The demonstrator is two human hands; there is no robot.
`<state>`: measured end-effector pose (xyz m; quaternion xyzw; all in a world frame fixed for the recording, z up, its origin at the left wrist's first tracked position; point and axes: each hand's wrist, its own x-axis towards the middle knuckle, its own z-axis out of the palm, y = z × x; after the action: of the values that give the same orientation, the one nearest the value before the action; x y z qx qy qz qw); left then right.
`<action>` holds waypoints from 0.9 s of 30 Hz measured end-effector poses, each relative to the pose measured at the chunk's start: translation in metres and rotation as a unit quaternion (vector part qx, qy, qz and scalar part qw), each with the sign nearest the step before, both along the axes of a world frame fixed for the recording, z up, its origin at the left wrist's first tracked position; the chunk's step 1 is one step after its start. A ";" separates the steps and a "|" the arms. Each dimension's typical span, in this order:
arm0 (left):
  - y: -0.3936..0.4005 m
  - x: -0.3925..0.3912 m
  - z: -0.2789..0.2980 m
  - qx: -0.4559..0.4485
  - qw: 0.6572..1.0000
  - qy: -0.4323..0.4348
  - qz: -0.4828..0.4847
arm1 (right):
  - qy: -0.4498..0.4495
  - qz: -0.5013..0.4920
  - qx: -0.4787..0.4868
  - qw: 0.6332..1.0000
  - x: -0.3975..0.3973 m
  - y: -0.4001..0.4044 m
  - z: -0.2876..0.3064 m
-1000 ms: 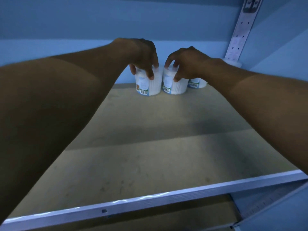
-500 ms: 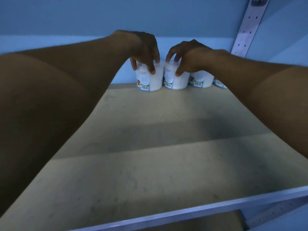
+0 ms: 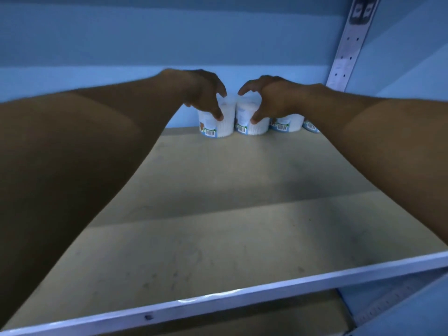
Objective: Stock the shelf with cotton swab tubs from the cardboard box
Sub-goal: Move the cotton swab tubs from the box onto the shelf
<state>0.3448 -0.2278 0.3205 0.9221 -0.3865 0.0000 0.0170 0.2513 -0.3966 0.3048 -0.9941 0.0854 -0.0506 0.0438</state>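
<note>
A row of white cotton swab tubs with blue barcode labels stands at the back of the shelf board [image 3: 218, 214]. My left hand [image 3: 206, 93] arches over the leftmost tub [image 3: 226, 124], thumb on its front and fingers over its top. My right hand [image 3: 269, 100] grips the second tub [image 3: 244, 117] the same way. The two tubs stand upright and touch side by side. A third tub [image 3: 283, 123] and part of a fourth tub [image 3: 310, 127] show behind my right forearm. The cardboard box is out of view.
A blue back wall closes the shelf behind the tubs. A perforated metal upright [image 3: 349, 44] runs up the right rear corner. The shelf's pale metal front edge [image 3: 242, 294] crosses the bottom, with a lower shelf [image 3: 242, 318] under it.
Both tubs now stand on the board against the back wall. My fingers have spread wider over the tops than before. The view has drawn back slightly.
</note>
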 end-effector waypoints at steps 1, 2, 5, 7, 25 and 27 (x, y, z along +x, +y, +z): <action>0.005 -0.003 0.000 0.001 1.000 -0.010 -0.005 | 0.007 0.002 -0.001 1.000 -0.005 0.002 0.001; 0.010 -0.006 0.000 0.003 1.000 -0.018 -0.011 | 0.013 0.005 0.000 1.000 -0.010 0.005 0.002; 0.028 -0.020 0.001 0.011 0.999 -0.024 -0.024 | 0.029 0.011 0.003 1.000 -0.031 0.018 0.004; 0.040 -0.033 0.000 0.012 1.000 -0.015 -0.022 | 0.031 0.016 0.005 0.999 -0.046 0.027 0.006; 0.143 -0.174 0.012 -0.055 0.997 0.016 -0.060 | 0.051 0.056 0.003 0.997 -0.199 0.120 0.023; 0.152 -0.194 0.005 -0.067 0.995 0.020 -0.074 | 0.050 0.071 0.008 0.996 -0.221 0.129 0.017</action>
<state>0.1511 -0.0755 0.3251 0.8875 -0.4527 0.0059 0.0863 0.0307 -0.2674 0.3220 -0.9986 0.0169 0.0031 0.0507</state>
